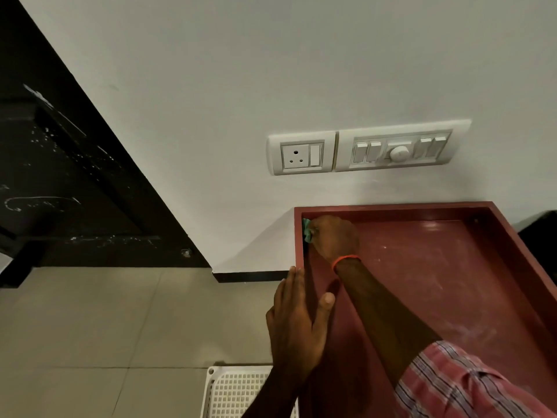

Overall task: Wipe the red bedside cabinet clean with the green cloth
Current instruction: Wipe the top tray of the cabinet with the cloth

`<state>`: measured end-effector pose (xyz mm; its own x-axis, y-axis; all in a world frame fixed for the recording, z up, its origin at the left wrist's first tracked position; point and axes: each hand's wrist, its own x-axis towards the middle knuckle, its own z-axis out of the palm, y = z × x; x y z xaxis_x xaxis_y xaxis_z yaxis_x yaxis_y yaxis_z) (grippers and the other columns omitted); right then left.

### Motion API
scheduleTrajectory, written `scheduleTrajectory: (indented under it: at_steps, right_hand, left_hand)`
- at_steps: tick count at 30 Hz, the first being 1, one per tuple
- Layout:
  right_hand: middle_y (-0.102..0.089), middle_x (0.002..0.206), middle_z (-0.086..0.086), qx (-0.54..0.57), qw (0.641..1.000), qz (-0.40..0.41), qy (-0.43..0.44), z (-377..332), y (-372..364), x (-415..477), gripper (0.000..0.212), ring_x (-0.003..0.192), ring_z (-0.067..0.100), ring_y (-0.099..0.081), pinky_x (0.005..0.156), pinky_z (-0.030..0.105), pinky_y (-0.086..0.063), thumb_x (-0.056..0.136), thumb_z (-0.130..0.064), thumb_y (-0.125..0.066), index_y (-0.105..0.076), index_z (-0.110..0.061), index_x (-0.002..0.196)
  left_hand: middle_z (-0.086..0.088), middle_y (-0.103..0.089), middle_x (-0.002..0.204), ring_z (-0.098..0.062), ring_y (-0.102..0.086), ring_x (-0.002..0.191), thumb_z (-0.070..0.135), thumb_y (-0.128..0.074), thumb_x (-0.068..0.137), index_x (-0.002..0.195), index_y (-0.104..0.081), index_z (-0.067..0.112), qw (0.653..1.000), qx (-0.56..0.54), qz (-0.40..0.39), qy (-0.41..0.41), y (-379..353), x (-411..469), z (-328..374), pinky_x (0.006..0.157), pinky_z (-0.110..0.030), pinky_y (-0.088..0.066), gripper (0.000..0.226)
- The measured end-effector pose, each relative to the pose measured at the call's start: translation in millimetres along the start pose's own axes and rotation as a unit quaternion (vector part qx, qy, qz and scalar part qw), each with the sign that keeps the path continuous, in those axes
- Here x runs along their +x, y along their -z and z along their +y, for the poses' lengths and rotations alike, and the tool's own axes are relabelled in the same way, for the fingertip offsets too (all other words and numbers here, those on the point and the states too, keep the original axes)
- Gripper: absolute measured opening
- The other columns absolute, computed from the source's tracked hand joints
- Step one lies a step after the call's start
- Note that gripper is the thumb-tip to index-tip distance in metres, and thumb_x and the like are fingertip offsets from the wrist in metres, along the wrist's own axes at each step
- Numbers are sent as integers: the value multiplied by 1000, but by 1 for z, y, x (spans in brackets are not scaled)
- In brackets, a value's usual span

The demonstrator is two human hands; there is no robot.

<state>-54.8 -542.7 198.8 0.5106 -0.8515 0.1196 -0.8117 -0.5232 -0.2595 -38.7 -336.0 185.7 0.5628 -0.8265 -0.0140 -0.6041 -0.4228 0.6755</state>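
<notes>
White wall and switch plates [367, 149] rise behind the red bedside cabinet [437, 267]. Right hand [333, 238] fingers bunch the green cloth [306, 231] into its far-left corner; left hand [297, 324] fingers lie pressed together along the left rim.

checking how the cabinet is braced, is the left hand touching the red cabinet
Touching. The head view shows the left hand laid flat over the red cabinet's left rim, thumb resting inside the recessed top and fingers on the outer edge, with no gap visible.
</notes>
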Motion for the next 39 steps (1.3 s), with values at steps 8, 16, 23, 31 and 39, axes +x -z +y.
scheduleTrajectory:
  at_steps: [8, 16, 23, 31, 39]
  right_hand:
    - [-73, 97, 7, 355, 921, 87, -132, 11, 0, 8, 15, 90, 25, -66, 76, 29, -47, 83, -11, -61, -70, -14, 94]
    - [-60, 111, 0, 417, 897, 144, 19, -38, -14, -21, 16, 98, 18, -56, 80, 22, -47, 95, -16, -53, -57, -17, 110]
    - [-46, 148, 2, 137, 967, -2, 213, -23, -32, 4, 39, 123, 30, -45, 106, 25, -32, 94, -8, -54, -61, -27, 128]
    - [-69, 118, 8, 23, 971, 57, 233, 73, 13, 4, 35, 84, 30, -59, 75, 31, -54, 80, -20, -49, -74, -17, 105]
    - [-70, 113, 1, -72, 987, 128, -58, 204, 49, -32, 36, 93, 32, -55, 80, 39, -54, 67, -5, -73, -75, -20, 100]
  left_hand:
    - [13, -5, 173, -12, -6, 158, 93, -1, 79, 163, -6, 37, 999, 20, -43, 0, 8, 12, 9, 123, -50, -16, 102]
    - [15, -9, 172, -12, -9, 158, 90, -2, 82, 163, -9, 40, 999, -7, -36, 21, 4, -7, -4, 121, -52, -22, 96]
    - [15, -16, 171, -11, -14, 157, 94, 3, 76, 162, -14, 40, 999, -1, -22, 25, 7, -9, -9, 122, -48, -23, 103]
    - [17, -17, 170, -10, -16, 156, 97, 6, 71, 162, -14, 39, 999, 4, -18, 26, 8, -8, -8, 121, -47, -24, 110]
    - [14, -14, 171, -12, -19, 156, 92, -2, 77, 163, -7, 39, 1000, 12, -23, 18, 0, -5, -2, 123, -47, -24, 100]
